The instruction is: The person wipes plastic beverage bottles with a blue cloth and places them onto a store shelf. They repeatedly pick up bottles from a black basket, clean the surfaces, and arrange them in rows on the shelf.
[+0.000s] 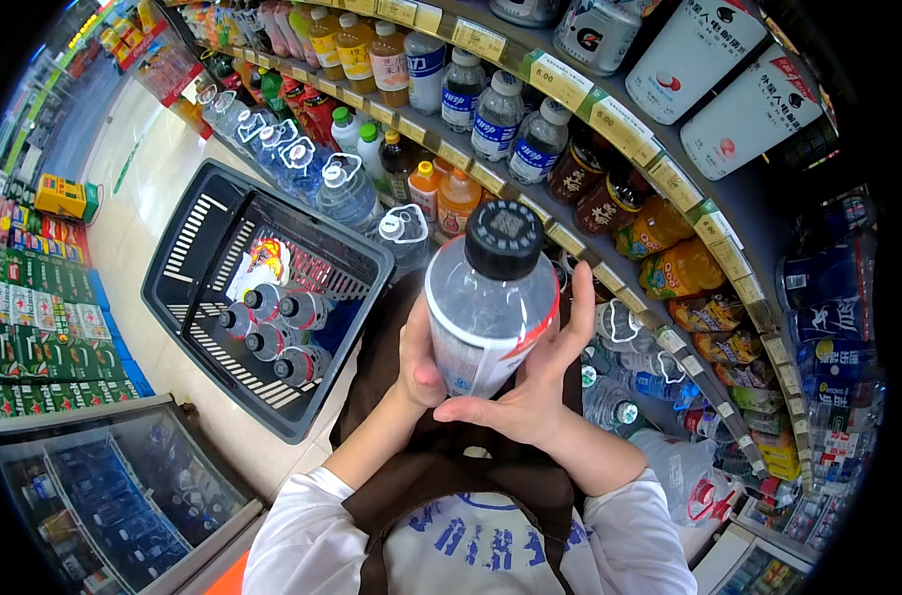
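Observation:
A clear plastic drink bottle (474, 327) with a black screw cap stands nearly upright before my chest. Its label is white with a red edge, and the cap bears small print. My left hand (423, 368) is closed around the bottle's left side. At its right side is my right hand (544, 390), with thumb and index finger stretched apart from the bottle; its other fingers are partly hidden behind it. To the left, a dark plastic shopping basket (324, 428) contains several similar black-capped bottles (302, 309) and a white printed packet (256, 274).
Drink shelves (488, 178) curve across the front and right, with price tags along their edges. Large handled water bottles (346, 190) stand on the floor beside the basket. A glass-topped freezer (116, 506) is at lower left, near stacked green beer cartons (49, 320).

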Motion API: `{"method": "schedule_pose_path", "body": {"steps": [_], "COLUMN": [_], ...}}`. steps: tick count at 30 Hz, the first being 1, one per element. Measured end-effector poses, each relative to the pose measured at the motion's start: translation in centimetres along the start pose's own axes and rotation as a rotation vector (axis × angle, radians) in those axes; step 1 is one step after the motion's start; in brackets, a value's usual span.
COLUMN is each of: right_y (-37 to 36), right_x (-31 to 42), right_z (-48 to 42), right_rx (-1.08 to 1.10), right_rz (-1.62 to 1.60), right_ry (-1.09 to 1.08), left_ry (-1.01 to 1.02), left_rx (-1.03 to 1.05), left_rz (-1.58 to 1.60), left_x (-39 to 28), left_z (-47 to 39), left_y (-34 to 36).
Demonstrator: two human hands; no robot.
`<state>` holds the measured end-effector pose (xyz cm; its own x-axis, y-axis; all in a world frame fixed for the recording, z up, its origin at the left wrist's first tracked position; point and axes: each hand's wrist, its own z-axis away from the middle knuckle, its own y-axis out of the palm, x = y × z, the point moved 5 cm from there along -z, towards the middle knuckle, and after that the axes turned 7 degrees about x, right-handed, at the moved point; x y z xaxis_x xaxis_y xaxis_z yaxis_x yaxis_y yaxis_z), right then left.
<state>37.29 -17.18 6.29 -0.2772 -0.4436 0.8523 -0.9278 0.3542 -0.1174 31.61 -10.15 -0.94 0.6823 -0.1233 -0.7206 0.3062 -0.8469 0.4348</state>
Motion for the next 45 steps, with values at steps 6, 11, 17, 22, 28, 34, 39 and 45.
{"method": "schedule_pose_path", "body": {"steps": [6, 11, 17, 22, 28, 34, 39, 45], "right_y": [0.3, 0.2, -1.1, -1.7, -5.0, -6.1, -6.2, -6.7], "right_x": [0.4, 0.2, 0.1, -0.1, -1.6, -0.1, -0.3, -1.0], "right_z": [-0.1, 0.1, 0.5, -0.1, -1.3, -2.1, -1.8, -2.4], "right_rx": [-0.025, -0.034, -0.243, -0.18, -0.254, -0.112, 0.002, -0.305], "right_rz": [0.094, 0.096, 0.195, 0.185, -0.42, -0.755, -0.789, -0.731], "right_ry": [-0.058, -0.032, -0.055, -0.122, -0.19, -0.21, -0.172, -0.049], "left_ry": [0.025, 0.195, 0.408, 0.337, -0.062, -0.659, -0.72, -0.556], "left_rx": [-0.06, 0.0, -0.075, -0.153, -0.038, 0.291, 0.462, 0.179], "left_rz": [0.028, -0.585, -1.054, -1.086, -0.806, 0.159, 0.209, -0.213], "left_x": [-0.1, -0.7, -2.4, -1.2, -3.3, 0.3, 0.8, -0.3], "left_z": [0.5, 2.0, 1.4, 2.9, -0.7, 0.8, 1.6, 0.8], "left_y": [0.0, -1.3, 0.0, -1.4, -0.5, 0.7, 1.3, 2.4]}}
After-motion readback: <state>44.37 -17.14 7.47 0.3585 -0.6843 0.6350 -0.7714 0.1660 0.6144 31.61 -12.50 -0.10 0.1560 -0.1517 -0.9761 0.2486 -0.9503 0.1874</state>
